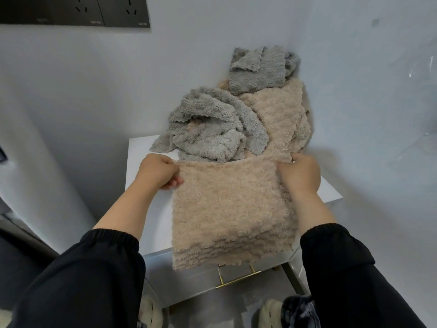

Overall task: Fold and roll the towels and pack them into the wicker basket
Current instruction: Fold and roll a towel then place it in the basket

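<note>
I see my left hand (pixel 160 172) and right hand (pixel 299 175) each pinching a top corner of the beige towel (pixel 231 209), stretched flat between them. Its lower edge overhangs the front edge of the white cabinet top (pixel 146 166), just above the brass drawer handle (pixel 238 278). Bare top shows to the left; the wall closes in behind. Small print on the black socket panel (pixel 71 10) is unreadable. I count two beige towels, the second (pixel 276 117) in the pile, and two grey: one crumpled (pixel 212 126), one behind (pixel 257 69).
</note>
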Tool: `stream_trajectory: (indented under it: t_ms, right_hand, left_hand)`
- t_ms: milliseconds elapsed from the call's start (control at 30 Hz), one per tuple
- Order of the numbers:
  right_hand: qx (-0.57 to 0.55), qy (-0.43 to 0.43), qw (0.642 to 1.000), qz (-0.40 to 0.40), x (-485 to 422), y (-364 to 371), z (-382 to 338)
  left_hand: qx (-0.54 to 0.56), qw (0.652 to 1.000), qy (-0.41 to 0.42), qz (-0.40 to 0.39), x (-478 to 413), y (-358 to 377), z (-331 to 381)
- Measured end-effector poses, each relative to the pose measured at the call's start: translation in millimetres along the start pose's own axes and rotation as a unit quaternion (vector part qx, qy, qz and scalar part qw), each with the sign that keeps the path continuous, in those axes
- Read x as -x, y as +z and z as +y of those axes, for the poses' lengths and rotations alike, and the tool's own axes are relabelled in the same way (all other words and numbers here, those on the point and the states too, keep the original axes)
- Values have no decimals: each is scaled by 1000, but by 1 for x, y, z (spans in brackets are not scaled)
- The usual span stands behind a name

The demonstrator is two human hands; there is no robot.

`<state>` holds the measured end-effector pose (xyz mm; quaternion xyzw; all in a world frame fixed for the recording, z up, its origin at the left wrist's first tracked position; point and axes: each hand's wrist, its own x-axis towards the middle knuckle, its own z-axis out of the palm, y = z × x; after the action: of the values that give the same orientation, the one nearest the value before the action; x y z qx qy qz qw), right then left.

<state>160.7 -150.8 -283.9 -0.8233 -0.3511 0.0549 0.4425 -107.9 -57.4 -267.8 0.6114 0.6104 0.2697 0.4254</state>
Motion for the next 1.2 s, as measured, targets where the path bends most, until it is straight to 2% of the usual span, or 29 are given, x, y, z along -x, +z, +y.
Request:
stream_trajectory:
  t_ms: [67,167,267,367,500,667,767,900,1000,1100,1200]
  right_hand:
    - [23,8,999,27,0,-5,-3]
    - [-22,4,999,34,-3,-10,-6]
    - [-107,7,994,26,-3,-12,-12]
    - [-249,16,968,-1,-4,-12,-23]
    - [-333,-38,942,-29,-2,-16,-30]
    - [-326,61,933,-142,2,-16,-22]
    - [-358,125,913,-149,3,-20,-19]
    - [-398,143,894,-145,9,-27,-20]
    - [-351,134,922,-93,17,-32,-25]
    - [-282,136,949,-36,24,-34,-26]
    - [-177,119,975,-56,33,-36,-28]
  left_hand:
    - [106,994,-15,2,3,2,1]
    - [193,981,-9,33,1,4,4]
    - [256,965,35,50,0,4,12]
    - [330,938,95,40,3,1,21]
    - [408,908,99,12,2,-4,23]
    - [424,905,26,1,6,-5,12]
    - [431,902,-33,-4,5,-11,6]
    - [406,911,-67,-4,8,-17,1]
    - [370,926,-72,-17,14,-23,0]
    - [269,960,-68,-46,21,-26,-1]
    - [178,979,-70,-71,27,-23,-3]
